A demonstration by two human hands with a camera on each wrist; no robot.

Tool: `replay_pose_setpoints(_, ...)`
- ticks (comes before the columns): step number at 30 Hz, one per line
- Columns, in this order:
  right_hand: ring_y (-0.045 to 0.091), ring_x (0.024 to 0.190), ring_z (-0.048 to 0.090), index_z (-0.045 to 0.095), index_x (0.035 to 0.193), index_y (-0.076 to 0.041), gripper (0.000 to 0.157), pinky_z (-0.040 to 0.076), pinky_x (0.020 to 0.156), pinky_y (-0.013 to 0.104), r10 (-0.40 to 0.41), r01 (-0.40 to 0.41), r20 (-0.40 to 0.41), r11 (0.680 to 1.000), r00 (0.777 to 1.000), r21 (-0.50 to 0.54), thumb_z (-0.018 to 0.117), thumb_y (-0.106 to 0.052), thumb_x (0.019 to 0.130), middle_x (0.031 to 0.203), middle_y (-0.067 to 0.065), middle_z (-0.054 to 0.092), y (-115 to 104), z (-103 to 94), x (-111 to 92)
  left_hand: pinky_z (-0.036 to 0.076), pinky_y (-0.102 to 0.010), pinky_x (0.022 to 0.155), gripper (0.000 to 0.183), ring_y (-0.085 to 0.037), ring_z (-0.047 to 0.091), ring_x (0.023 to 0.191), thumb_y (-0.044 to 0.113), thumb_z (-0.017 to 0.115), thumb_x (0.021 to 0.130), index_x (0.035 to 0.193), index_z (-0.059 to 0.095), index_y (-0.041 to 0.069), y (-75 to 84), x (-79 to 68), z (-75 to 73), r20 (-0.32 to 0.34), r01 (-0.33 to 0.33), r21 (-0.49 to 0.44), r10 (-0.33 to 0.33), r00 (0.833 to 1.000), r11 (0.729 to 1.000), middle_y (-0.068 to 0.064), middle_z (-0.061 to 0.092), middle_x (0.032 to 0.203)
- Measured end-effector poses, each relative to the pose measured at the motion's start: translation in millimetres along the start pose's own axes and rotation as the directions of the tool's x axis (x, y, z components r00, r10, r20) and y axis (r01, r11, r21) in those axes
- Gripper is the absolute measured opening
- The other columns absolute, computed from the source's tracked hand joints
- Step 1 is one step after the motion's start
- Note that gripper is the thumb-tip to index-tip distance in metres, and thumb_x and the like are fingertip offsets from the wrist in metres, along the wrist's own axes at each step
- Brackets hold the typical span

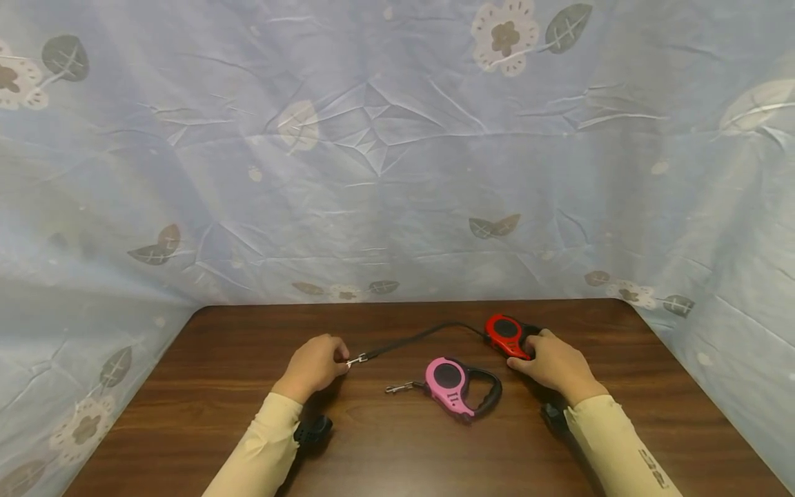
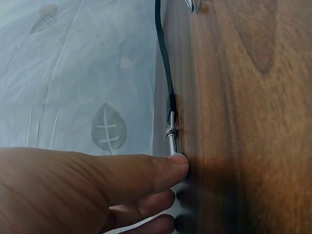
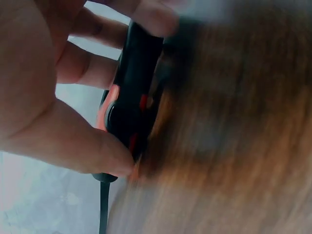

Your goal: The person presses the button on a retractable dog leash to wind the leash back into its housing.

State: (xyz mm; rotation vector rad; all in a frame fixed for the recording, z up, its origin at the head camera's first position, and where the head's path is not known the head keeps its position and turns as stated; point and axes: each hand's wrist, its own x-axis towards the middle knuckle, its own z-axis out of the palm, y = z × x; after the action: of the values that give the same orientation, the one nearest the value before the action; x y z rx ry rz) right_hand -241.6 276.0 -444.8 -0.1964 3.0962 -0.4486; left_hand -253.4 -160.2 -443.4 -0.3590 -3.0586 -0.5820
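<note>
Between thumb and fingertips, my left hand (image 1: pixel 315 366) pinches the metal snap hook (image 2: pixel 171 132) of a retractable dog leash. From the hook a dark strap (image 1: pixel 406 340) runs in a loose curve across to the red leash case (image 1: pixel 504 333). My right hand (image 1: pixel 555 364) grips that case by its black handle (image 3: pixel 139 61), the thumb lying along the lower side in the right wrist view. A second leash, with a pink case (image 1: pixel 439 386) and black loop handle, lies on the table between the hands, its own snap hook (image 1: pixel 399 388) pointing left.
The brown wooden table (image 1: pixel 385 449) has its back edge against a pale blue floral cloth (image 1: pixel 385 207) that also hangs at both sides. A black wrist device (image 1: pixel 313 429) sits below the left hand, another (image 1: pixel 551 416) below the right.
</note>
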Motion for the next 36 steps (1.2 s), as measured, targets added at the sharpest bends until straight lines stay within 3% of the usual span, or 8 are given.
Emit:
replay_pose_setpoints(6, 0.019, 0.068, 0.049, 0.062, 0.082, -0.012, 0.027, 0.041, 0.057, 0.038, -0.027, 0.027, 0.014, 1.000, 1.000, -0.003, 0.073, -0.035, 0.091, 0.081, 0.002, 0.055, -3.4, 0.1, 0.6, 0.054, -0.043, 0.075, 0.012, -0.015, 0.061, 0.080, 0.017, 0.084, 0.086, 0.084, 0.072, 0.018, -0.7, 0.4, 1.9, 0.007, -0.007, 0.007, 0.007, 1.000, 1.000, 0.004, 0.064, 0.084)
replay_pose_setpoints(10, 0.018, 0.063, 0.046, 0.058, 0.077, -0.013, 0.024, 0.035, 0.056, 0.034, -0.001, 0.000, 0.041, 0.999, 0.999, 0.032, 0.069, -0.031, 0.088, 0.071, 0.000, 0.052, -4.2, -1.2, 0.2, 0.053, -0.042, 0.074, 0.014, -0.013, 0.060, 0.076, 0.017, 0.083, 0.087, 0.080, 0.071, 0.018, -0.6, 0.8, 0.6, 0.016, -0.011, -0.003, 0.011, 1.000, 1.000, 0.006, 0.066, 0.080)
replay_pose_setpoints(17, 0.019, 0.062, 0.047, 0.060, 0.084, -0.010, 0.022, 0.037, 0.057, 0.034, 0.015, -0.019, 0.064, 0.998, 0.998, 0.061, 0.068, -0.031, 0.088, 0.072, 0.001, 0.055, -3.5, -0.7, 0.0, 0.050, -0.038, 0.067, 0.017, -0.013, 0.054, 0.067, 0.018, 0.078, 0.088, 0.075, 0.067, 0.018, 0.0, -0.9, -0.6, 0.074, 0.001, -0.009, 0.000, 0.997, 1.000, 0.007, 0.063, 0.076)
replay_pose_setpoints(24, 0.019, 0.054, 0.054, 0.058, 0.093, -0.006, 0.027, 0.042, 0.050, 0.033, 0.064, -0.088, 0.145, 0.982, 0.987, 0.169, 0.060, -0.033, 0.093, 0.071, 0.004, 0.057, -6.5, 1.6, -1.4, 0.043, -0.035, 0.060, 0.018, -0.015, 0.052, 0.064, 0.016, 0.075, 0.089, 0.075, 0.063, 0.017, -1.0, -4.1, 0.0, 0.104, -0.015, -0.012, 0.016, 0.994, 1.000, 0.005, 0.058, 0.074)
replay_pose_setpoints(29, 0.017, 0.057, 0.051, 0.058, 0.085, -0.009, 0.023, 0.040, 0.052, 0.033, 0.027, -0.042, 0.130, 0.992, 0.991, 0.119, 0.060, -0.031, 0.093, 0.071, 0.002, 0.054, -8.0, 1.6, -1.6, 0.043, -0.034, 0.060, 0.017, -0.014, 0.051, 0.064, 0.015, 0.072, 0.089, 0.076, 0.061, 0.018, -2.6, -2.6, -0.7, 0.094, -0.028, -0.040, 0.032, 0.995, 0.999, 0.005, 0.057, 0.074)
replay_pose_setpoints(36, 0.016, 0.052, 0.051, 0.057, 0.093, -0.004, 0.022, 0.042, 0.051, 0.031, 0.026, -0.063, 0.174, 0.976, 0.984, 0.209, 0.053, -0.025, 0.099, 0.068, 0.005, 0.056, -9.4, -2.8, -3.4, 0.048, -0.037, 0.068, 0.011, -0.014, 0.053, 0.071, 0.014, 0.070, 0.094, 0.084, 0.065, 0.016, -2.0, -0.7, -6.3, 0.040, -0.049, -0.081, 0.052, 0.998, 0.996, 0.004, 0.062, 0.084)
